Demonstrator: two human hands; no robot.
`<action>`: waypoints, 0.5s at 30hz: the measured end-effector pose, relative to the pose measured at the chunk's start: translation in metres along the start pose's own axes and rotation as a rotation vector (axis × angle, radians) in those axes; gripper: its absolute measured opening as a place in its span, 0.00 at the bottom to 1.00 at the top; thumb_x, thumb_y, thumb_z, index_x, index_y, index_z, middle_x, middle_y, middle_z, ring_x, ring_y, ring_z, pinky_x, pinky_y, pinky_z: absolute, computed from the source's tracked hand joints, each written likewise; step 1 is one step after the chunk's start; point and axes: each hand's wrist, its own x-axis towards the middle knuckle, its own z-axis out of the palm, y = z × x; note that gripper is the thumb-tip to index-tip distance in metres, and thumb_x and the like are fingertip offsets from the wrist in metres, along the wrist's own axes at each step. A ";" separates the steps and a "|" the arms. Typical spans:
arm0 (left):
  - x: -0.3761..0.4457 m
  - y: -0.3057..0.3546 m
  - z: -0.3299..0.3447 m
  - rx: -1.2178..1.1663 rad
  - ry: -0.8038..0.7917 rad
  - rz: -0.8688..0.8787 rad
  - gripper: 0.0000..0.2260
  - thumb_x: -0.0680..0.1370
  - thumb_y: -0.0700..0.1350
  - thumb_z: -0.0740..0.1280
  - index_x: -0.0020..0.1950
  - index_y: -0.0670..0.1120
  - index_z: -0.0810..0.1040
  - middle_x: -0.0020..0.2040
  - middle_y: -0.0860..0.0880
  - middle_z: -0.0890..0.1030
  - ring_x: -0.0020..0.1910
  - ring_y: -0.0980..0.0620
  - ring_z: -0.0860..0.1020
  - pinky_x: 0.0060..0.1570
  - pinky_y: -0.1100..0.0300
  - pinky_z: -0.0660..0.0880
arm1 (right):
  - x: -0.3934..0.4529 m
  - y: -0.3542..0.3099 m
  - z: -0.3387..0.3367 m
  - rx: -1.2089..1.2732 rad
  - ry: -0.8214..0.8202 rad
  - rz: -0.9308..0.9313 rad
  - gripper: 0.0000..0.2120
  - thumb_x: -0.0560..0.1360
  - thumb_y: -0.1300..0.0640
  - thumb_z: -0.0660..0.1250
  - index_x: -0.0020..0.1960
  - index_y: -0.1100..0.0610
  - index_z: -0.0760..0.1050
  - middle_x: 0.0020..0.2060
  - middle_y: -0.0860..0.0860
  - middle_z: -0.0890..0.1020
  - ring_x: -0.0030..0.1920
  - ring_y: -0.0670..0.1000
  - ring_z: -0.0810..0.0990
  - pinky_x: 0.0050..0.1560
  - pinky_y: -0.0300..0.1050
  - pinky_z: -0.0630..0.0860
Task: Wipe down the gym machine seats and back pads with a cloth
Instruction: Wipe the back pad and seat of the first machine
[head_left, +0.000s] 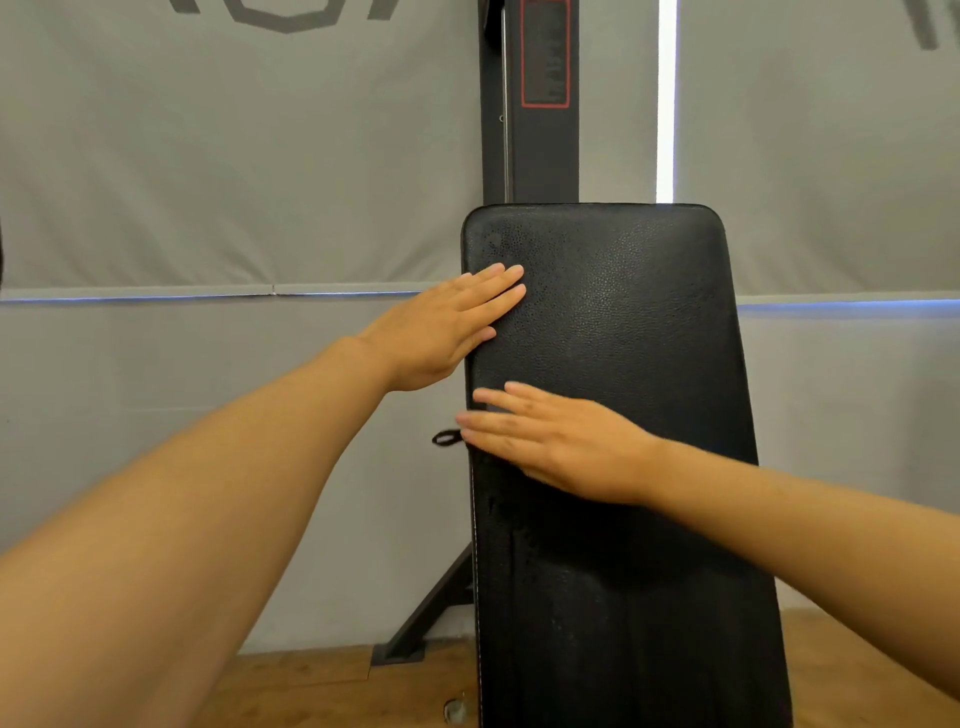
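Note:
A tall black padded back pad (623, 322) stands upright in front of me, its leather grain wet-looking lower down. My left hand (447, 327) lies flat with straight fingers on the pad's upper left edge. Below it, my right hand (550, 441) presses flat on the pad, fingers straight and pointing left. A small black loop (445, 437) sticks out past the pad's left edge right by those fingertips. It looks like part of a dark cloth under the right hand, but the cloth itself is mostly hidden and blends with the pad.
A dark machine upright (530, 104) with a red-framed label rises behind the pad. A slanted black frame leg (431, 603) runs down to the wooden floor (311, 686). Grey padded wall panels (208, 182) fill the background on both sides.

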 end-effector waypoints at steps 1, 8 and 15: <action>0.000 0.000 0.000 -0.005 0.009 0.003 0.24 0.84 0.50 0.49 0.79 0.42 0.57 0.79 0.49 0.54 0.78 0.51 0.51 0.76 0.65 0.43 | 0.004 0.007 -0.003 -0.006 0.007 0.019 0.22 0.81 0.57 0.52 0.73 0.61 0.68 0.73 0.54 0.68 0.74 0.57 0.64 0.75 0.52 0.56; 0.000 0.000 0.003 -0.014 0.019 0.007 0.25 0.83 0.51 0.48 0.79 0.42 0.57 0.79 0.47 0.55 0.78 0.50 0.52 0.75 0.67 0.41 | 0.006 -0.031 0.010 0.107 0.133 0.212 0.22 0.78 0.60 0.56 0.71 0.62 0.71 0.71 0.56 0.70 0.74 0.59 0.63 0.76 0.53 0.55; 0.000 0.002 0.002 -0.012 0.033 0.012 0.25 0.83 0.51 0.47 0.78 0.41 0.57 0.79 0.46 0.56 0.78 0.50 0.52 0.74 0.67 0.40 | 0.006 -0.018 0.006 0.031 -0.005 -0.023 0.23 0.80 0.55 0.52 0.72 0.59 0.69 0.73 0.54 0.68 0.75 0.56 0.63 0.76 0.49 0.53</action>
